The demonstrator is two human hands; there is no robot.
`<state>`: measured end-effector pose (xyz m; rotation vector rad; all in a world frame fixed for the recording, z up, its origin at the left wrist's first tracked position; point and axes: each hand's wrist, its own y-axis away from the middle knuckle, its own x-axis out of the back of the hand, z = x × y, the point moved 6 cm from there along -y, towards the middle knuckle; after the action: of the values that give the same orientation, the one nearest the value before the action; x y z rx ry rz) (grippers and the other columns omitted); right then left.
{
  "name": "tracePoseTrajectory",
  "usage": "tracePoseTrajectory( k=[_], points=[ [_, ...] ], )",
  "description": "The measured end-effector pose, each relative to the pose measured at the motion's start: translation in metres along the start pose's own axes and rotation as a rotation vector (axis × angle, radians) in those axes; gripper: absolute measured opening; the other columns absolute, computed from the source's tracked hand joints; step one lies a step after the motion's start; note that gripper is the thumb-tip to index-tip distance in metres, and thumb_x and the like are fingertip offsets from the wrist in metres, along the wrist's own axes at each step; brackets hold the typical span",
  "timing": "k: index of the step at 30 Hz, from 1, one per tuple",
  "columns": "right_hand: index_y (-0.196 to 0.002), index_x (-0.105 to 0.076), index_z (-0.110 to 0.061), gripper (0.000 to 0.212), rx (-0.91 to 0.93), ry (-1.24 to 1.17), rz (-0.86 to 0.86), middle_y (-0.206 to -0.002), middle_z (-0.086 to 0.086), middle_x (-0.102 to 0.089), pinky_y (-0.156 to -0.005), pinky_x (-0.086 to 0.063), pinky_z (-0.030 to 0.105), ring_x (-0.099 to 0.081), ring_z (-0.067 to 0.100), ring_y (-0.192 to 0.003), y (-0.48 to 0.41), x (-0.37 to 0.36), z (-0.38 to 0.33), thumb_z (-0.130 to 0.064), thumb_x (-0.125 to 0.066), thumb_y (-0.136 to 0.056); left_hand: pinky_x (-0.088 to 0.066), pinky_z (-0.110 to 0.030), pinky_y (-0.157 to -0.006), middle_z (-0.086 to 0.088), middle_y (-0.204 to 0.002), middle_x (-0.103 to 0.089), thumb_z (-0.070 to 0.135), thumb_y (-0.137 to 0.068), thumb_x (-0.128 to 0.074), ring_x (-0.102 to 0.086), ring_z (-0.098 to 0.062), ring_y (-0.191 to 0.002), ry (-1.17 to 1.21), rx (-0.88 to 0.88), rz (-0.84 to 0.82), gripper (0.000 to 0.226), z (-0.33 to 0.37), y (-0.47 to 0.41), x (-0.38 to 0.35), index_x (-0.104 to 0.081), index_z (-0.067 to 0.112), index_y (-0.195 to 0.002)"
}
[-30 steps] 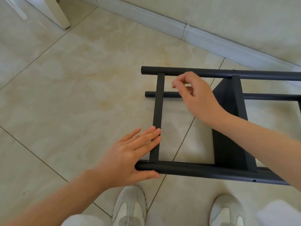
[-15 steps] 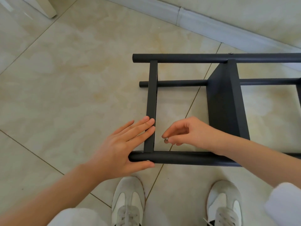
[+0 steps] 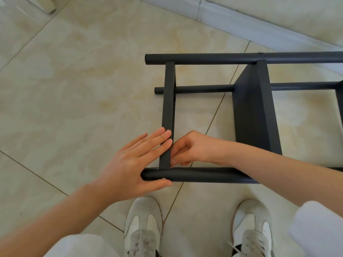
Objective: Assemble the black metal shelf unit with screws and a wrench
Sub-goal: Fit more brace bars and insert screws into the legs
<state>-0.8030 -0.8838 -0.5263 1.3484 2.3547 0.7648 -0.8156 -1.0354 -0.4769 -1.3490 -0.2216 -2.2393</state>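
The black metal shelf unit lies on its side on the tiled floor. Its near tube (image 3: 204,176) runs left to right in front of my feet, and a flat crossbar (image 3: 168,101) joins it to the far tube (image 3: 222,58). A black shelf panel (image 3: 254,112) stands between the tubes on the right. My left hand (image 3: 130,164) presses flat, fingers on the crossbar's lower end, thumb under the near tube beside a silver screw head (image 3: 163,179). My right hand (image 3: 191,147) pinches its fingertips together at the inner corner of that joint; what they pinch is hidden.
My two white shoes (image 3: 143,225) (image 3: 252,225) stand just behind the near tube. A pale baseboard (image 3: 241,21) runs along the wall behind the frame. A white furniture leg (image 3: 46,4) shows at the top left. A second screw (image 3: 260,52) sits in the far tube.
My right hand came down from the far tube with a small silver fastener in its fingertips and now sits against the crossbar's lower joint. My left hand has stayed put.
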Motion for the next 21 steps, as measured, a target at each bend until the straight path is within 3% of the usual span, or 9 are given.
tracePoseTrajectory(
  k=[11, 16, 21],
  points=[
    [-0.096, -0.078, -0.015, 0.011, 0.018, -0.033, 0.017, -0.096, 0.006, -0.075, -0.073, -0.055, 0.017, -0.067, 0.008, -0.083, -0.007, -0.002, 0.003, -0.016, -0.07, -0.088, -0.035, -0.045, -0.116, 0.0, -0.158, -0.035, 0.058, -0.085, -0.066, -0.029, -0.017, -0.148, 0.005, -0.005, 0.012, 0.081, -0.002, 0.001, -0.001, -0.043, 0.011, -0.147],
    [-0.094, -0.079, -0.014, 0.011, -0.034, -0.083, -0.038, -0.085, -0.002, -0.075, -0.07, -0.052, 0.015, -0.067, 0.002, -0.075, -0.009, -0.002, 0.007, -0.018, -0.07, -0.088, -0.035, -0.044, -0.115, 0.0, -0.158, -0.035, 0.059, -0.086, -0.065, -0.029, -0.017, -0.148, -0.001, -0.006, 0.007, 0.081, -0.001, 0.001, -0.001, -0.043, 0.011, -0.147],
    [-0.096, -0.078, -0.019, 0.013, -0.114, -0.117, -0.114, -0.101, 0.003, -0.074, -0.088, -0.056, 0.027, -0.067, 0.008, -0.089, -0.013, -0.005, 0.014, -0.022, -0.069, -0.088, -0.037, -0.047, -0.114, -0.001, -0.158, -0.035, 0.058, -0.085, -0.066, -0.029, -0.018, -0.148, 0.009, -0.002, 0.002, 0.081, -0.001, 0.001, -0.001, -0.044, 0.01, -0.146]
  ],
)
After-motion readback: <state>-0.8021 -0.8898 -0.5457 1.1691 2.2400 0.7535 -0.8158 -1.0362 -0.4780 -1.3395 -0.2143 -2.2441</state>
